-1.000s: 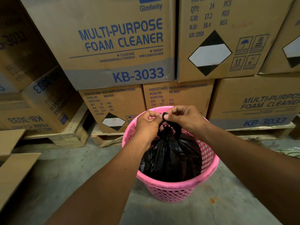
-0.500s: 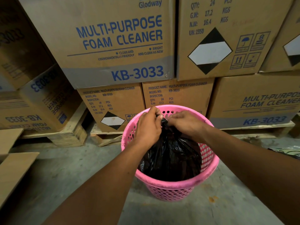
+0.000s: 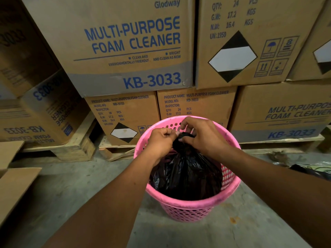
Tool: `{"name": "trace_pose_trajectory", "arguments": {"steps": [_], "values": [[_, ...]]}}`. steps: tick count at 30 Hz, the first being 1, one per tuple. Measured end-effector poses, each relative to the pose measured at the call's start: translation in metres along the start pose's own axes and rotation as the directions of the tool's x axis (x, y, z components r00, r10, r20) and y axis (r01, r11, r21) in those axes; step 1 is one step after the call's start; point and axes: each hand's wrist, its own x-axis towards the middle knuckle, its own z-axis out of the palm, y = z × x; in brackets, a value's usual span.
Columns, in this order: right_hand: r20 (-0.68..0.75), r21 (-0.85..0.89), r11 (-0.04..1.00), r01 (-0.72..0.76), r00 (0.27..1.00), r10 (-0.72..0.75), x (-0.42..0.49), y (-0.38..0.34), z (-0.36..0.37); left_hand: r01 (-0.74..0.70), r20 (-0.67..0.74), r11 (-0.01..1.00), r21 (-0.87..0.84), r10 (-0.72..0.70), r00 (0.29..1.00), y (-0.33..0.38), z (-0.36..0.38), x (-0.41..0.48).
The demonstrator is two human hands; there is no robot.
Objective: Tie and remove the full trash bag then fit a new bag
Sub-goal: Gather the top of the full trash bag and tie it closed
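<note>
Two bare forearms, entering from the lower edge and converging above the bin. Left hand (image 3: 161, 142): fingers curled, grasping the gathered top of the bag from the left side. Right hand (image 3: 202, 138): thumb and fingers bent, pinching the same bunched neck from the right and above; the two hands nearly touch. Black trash bag (image 3: 186, 174): glossy and creased, full, seated inside the basket with its mouth drawn up into a tight bunch between the hands; whether a knot is finished cannot be told. Pink basket (image 3: 189, 212): round, perforated plastic, upright on the floor, its rim bare of any bag edge. Concrete floor (image 3: 71, 197): grey, with a small rust-coloured stain near the basket's right side. Flat cardboard sheets (image 3: 16, 185): at the left edge, near the floor. Dark crumpled item (image 3: 311, 173): at the right edge on the floor, kind not clear. Wooden pallets (image 3: 78, 145): behind the basket, bearing the stock. Cardboard cartons (image 3: 134, 42): stacked in rows on the pallets just behind the basket, printed in blue "MULTI-PURPOSE FOAM CLEANER" and "KB-3033"; several carry a black-and-white diamond label; those at the left lie turned so their print is upside down.
</note>
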Motion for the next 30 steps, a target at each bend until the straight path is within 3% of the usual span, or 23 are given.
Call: {"name": "trace_pose_trajectory", "arguments": {"steps": [3,8,12,17,21,25,30], "values": [[-0.005,-0.036,0.997,0.064,0.998,-0.064,0.002,0.001,-0.001,0.018,-0.037,1.0,0.001,-0.017,0.999,0.002,-0.004,0.0],[0.055,0.12,0.976,-0.182,0.983,0.176,-0.002,0.02,-0.009,0.046,-0.158,0.969,0.244,-0.008,0.987,0.005,-0.017,0.0],[0.203,0.118,0.911,-0.396,0.907,0.368,-0.012,0.048,-0.028,0.106,-0.281,0.873,0.476,0.037,0.959,-0.003,-0.031,-0.001],[0.231,0.09,0.866,-0.491,0.857,0.461,-0.011,0.049,-0.038,0.088,-0.262,0.668,0.739,0.165,0.951,0.003,-0.028,-0.011],[0.286,0.31,0.746,-0.59,0.806,0.518,-0.006,0.044,-0.035,0.012,-0.212,0.794,0.608,0.148,0.966,-0.001,-0.036,-0.005],[0.3,0.505,0.63,-0.591,0.804,0.514,0.0,0.03,-0.032,-0.04,-0.236,0.902,0.43,0.155,0.959,0.003,-0.038,-0.007],[0.364,0.582,0.588,-0.562,0.827,0.429,0.01,0.012,-0.014,-0.164,-0.035,0.965,0.206,0.175,0.984,0.027,-0.027,-0.012]]}}
